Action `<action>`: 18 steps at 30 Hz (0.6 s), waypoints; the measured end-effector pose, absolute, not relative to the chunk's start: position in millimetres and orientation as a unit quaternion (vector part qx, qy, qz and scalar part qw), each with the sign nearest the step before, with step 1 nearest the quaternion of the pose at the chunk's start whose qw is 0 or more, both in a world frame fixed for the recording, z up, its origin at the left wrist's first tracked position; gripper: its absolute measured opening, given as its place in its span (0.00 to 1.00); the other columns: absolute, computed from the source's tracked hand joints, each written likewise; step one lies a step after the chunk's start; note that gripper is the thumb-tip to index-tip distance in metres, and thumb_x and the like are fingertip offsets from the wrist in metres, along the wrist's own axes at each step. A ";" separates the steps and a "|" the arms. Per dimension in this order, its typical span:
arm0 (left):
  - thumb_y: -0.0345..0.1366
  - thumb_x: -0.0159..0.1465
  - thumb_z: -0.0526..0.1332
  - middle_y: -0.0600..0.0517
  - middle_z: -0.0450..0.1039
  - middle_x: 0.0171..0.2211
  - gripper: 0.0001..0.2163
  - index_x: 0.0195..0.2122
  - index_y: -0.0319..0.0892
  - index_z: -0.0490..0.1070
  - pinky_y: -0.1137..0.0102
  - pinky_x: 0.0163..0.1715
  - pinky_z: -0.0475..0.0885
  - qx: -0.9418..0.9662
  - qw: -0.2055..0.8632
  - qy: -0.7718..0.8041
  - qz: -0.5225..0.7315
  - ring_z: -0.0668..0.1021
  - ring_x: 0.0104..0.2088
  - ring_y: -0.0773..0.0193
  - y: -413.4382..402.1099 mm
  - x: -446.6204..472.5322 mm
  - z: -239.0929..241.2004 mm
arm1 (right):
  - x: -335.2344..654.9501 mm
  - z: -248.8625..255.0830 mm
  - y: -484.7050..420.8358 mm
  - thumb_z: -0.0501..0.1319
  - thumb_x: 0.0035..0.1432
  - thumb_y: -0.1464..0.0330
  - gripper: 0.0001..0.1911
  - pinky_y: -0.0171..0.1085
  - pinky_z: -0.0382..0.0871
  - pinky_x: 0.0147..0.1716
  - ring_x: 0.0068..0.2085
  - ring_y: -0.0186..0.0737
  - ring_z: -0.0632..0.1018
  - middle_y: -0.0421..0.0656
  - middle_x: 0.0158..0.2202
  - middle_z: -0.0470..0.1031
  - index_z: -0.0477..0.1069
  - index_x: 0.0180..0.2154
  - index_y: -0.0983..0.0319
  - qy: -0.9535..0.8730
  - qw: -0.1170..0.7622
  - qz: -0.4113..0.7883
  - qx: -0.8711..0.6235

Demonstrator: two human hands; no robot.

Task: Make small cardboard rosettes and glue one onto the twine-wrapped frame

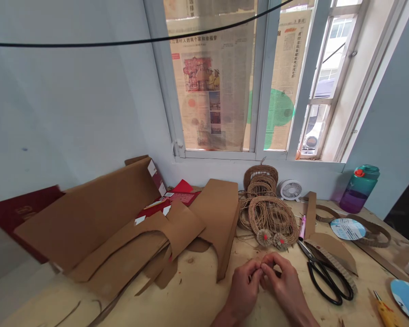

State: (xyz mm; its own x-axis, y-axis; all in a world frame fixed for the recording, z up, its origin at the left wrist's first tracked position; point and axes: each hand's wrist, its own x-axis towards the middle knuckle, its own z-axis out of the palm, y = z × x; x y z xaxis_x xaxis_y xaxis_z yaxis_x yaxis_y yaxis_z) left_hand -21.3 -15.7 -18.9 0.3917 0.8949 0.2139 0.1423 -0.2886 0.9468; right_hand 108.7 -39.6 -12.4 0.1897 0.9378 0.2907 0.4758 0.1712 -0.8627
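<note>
Fingers (276, 258) on the left hand (242, 286) and right hand (286, 282) are pinched closed, tips meeting over the wooden tabletop (197, 302), though honestly can't tell if anything's between them. Two cardboard rosettes (265, 237) with red centres sit just beyond the hands, and black-handled scissors (322, 269) lie to the right.

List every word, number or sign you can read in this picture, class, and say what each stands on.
"两个家和幸福梦": headline on the left newspaper; characters to its left are unclear.
"展": right newspaper, at its left edge.
Too small or blurred: the remaining newspaper print, the red box, both blue discs.
</note>
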 end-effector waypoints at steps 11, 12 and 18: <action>0.32 0.61 0.54 0.53 0.72 0.24 0.09 0.30 0.40 0.74 0.75 0.25 0.64 0.681 0.499 0.353 0.404 0.71 0.25 0.66 -16.2 -20.8 -10.7 | 113.2 -9.1 -42.8 0.55 0.59 0.62 0.11 0.40 0.65 0.39 0.35 0.43 0.75 0.43 0.30 0.77 0.72 0.30 0.58 -0.663 0.410 0.123 -0.614; 0.32 0.61 0.54 0.53 0.73 0.24 0.09 0.31 0.40 0.75 0.75 0.25 0.64 0.681 0.497 0.356 0.404 0.71 0.24 0.66 -16.3 -20.6 -11.5 | 113.1 -9.5 -42.5 0.55 0.59 0.62 0.10 0.40 0.65 0.39 0.35 0.43 0.75 0.43 0.30 0.77 0.72 0.30 0.58 -0.666 0.410 0.118 -0.612; 0.30 0.60 0.55 0.54 0.71 0.22 0.09 0.26 0.40 0.73 0.75 0.25 0.63 0.681 0.487 0.364 0.407 0.70 0.23 0.66 -16.9 -20.1 -15.4 | 109.4 -10.7 -43.0 0.55 0.59 0.64 0.10 0.41 0.64 0.39 0.34 0.43 0.74 0.42 0.29 0.75 0.70 0.28 0.58 -0.673 0.399 0.106 -0.614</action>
